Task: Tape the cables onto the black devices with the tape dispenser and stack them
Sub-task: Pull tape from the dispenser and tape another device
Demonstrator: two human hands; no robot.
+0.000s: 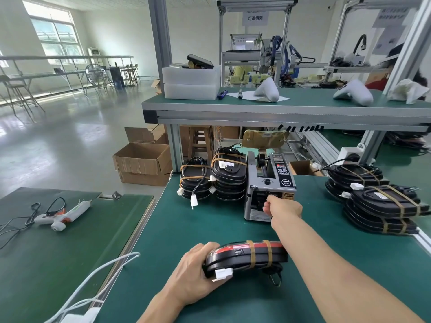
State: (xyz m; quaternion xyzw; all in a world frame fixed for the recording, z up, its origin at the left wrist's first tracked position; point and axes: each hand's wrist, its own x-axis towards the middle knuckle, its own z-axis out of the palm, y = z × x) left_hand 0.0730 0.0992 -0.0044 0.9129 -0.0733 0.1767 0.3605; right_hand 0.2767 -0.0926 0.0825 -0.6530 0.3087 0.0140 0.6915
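On the side bench at far left a white and orange glue gun [61,216] lies among thin cables, and past the gap an open brown cardboard box [142,157] sits on the floor by the bench's far left corner, its inside hidden from me. Near the front edge my left hand [193,273] curls round the rounded end of a glossy black device [245,256] banded with two tan tape strips, a white connector [223,274] at my fingers. My right hand [283,207] pinches at the mouth of the grey boxy tape dispenser [268,186] mid-bench, left stacks [217,180] beside it, another taped stack [380,206] at the right edge.
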